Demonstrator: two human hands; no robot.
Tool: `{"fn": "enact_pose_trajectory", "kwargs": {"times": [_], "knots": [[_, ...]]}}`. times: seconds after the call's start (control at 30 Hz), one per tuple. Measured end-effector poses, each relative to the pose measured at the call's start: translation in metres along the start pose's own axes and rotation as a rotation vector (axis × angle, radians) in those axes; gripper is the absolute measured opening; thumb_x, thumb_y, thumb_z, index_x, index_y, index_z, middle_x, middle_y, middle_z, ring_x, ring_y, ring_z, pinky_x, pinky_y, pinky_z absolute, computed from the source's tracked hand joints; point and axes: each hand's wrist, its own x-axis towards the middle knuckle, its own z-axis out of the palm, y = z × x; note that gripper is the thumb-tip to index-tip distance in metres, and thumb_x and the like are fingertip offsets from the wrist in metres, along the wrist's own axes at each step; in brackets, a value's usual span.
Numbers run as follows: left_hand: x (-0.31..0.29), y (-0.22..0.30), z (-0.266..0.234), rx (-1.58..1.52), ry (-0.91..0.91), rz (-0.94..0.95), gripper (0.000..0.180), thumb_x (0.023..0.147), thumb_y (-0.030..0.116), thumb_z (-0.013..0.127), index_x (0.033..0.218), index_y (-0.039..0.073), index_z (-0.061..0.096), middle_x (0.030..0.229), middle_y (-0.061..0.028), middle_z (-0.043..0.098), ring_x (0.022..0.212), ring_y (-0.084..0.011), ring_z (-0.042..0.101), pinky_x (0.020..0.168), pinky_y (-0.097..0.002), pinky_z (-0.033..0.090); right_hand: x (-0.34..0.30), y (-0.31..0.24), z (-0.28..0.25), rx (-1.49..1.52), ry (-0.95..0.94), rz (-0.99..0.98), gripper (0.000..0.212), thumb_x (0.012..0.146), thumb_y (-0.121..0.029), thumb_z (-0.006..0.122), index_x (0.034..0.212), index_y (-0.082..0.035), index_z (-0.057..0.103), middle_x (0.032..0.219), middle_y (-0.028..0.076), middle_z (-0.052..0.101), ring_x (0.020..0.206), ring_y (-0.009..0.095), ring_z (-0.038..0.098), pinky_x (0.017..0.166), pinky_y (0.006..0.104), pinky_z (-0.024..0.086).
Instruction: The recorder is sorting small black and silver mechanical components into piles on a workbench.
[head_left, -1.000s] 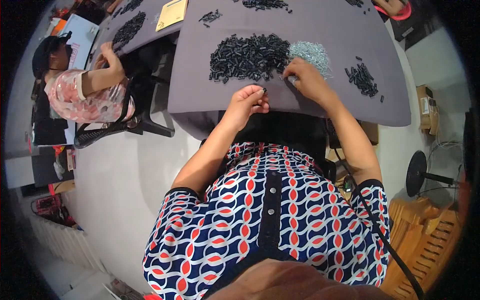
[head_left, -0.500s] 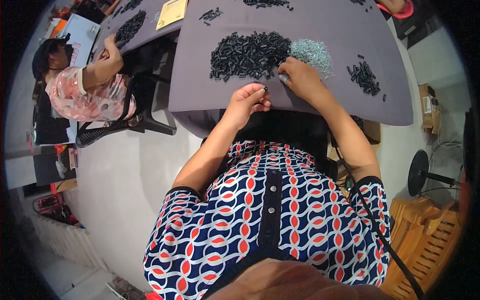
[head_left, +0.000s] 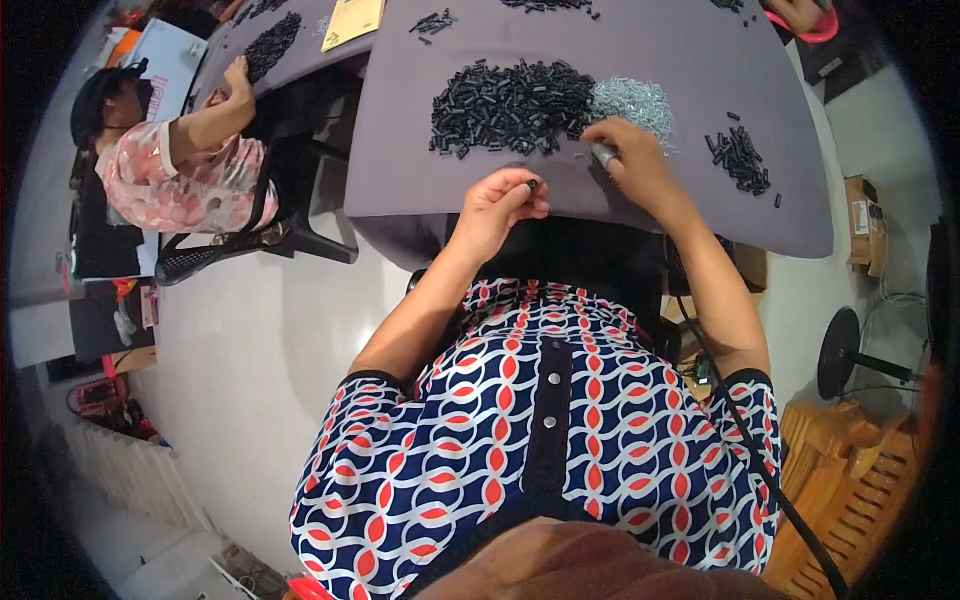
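Observation:
My left hand (head_left: 498, 208) is closed just off the table's near edge, pinching a small black tube-like piece (head_left: 532, 185) between thumb and fingertips. To its right, my right hand (head_left: 640, 165) hovers over the near side of a heap of small silver pieces (head_left: 640, 103) that look like screws. Its fingers are bent together, and a greyish patch shows at the thumb. Whatever lies between those fingertips is too small to make out. Just left of the silver heap, touching it, spreads a big pile of short black pieces (head_left: 505, 108).
A smaller black pile (head_left: 738, 160) lies on the right of the grey-covered table (head_left: 400, 180). A few black pieces (head_left: 433, 22) are scattered farther back. At left, a co-worker (head_left: 190, 180) sits at another table near a yellow pad (head_left: 353, 22). A black cable (head_left: 745, 430) crosses my right side.
My right hand has shifted slightly nearer, its fingers still bent. My left hand keeps the black piece, its end now turned more into view. The whole view has moved a little.

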Motion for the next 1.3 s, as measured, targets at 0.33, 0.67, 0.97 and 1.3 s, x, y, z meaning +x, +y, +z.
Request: {"fn": "enact_pose_trajectory", "kwargs": {"times": [0.33, 0.67, 0.97, 1.3], "knots": [[-0.011, 0.031, 0.01, -0.059, -0.042, 0.235, 0.017, 0.099, 0.006, 0.055, 0.113, 0.001, 0.062, 0.107, -0.014, 0.068, 0.088, -0.0227, 0.07, 0.077, -0.0298, 0.057, -0.008, 0.001, -0.007, 0.065, 0.004, 0.053, 0.021, 0.079, 0.003, 0.063, 0.099, -0.003, 0.066, 0.098, 0.013, 0.067, 0.086, 0.031, 0.065, 0.077, 0.0386, 0.05], [0.005, 0.02, 0.004, -0.029, 0.096, 0.141, 0.016, 0.099, 0.008, 0.057, 0.113, 0.002, 0.062, 0.103, -0.0126, 0.07, 0.087, -0.0212, 0.069, 0.08, -0.0322, 0.057, -0.008, 0.006, -0.017, -0.043, 0.039, 0.027, 0.026, 0.076, 0.006, 0.059, 0.101, -0.001, 0.065, 0.097, 0.013, 0.064, 0.089, 0.031, 0.063, 0.079, 0.0376, 0.05], [0.016, 0.007, -0.001, -0.019, 0.101, 0.095, 0.014, 0.1, 0.009, 0.055, 0.111, 0.002, 0.061, 0.102, -0.0117, 0.069, 0.089, -0.0202, 0.069, 0.081, -0.0335, 0.057, -0.003, 0.007, -0.02, -0.125, -0.049, 0.07, 0.022, 0.076, -0.001, 0.062, 0.098, -0.003, 0.066, 0.095, 0.015, 0.062, 0.093, 0.036, 0.063, 0.082, 0.044, 0.05], [0.012, 0.006, -0.008, -0.076, 0.054, 0.095, 0.016, 0.101, 0.009, 0.054, 0.113, 0.001, 0.06, 0.103, -0.0121, 0.068, 0.09, -0.0225, 0.069, 0.083, -0.0353, 0.058, 0.008, -0.001, 0.008, -0.403, -0.121, 0.03, 0.023, 0.074, 0.001, 0.066, 0.096, -0.005, 0.065, 0.095, 0.013, 0.062, 0.092, 0.036, 0.064, 0.078, 0.046, 0.051]]}}
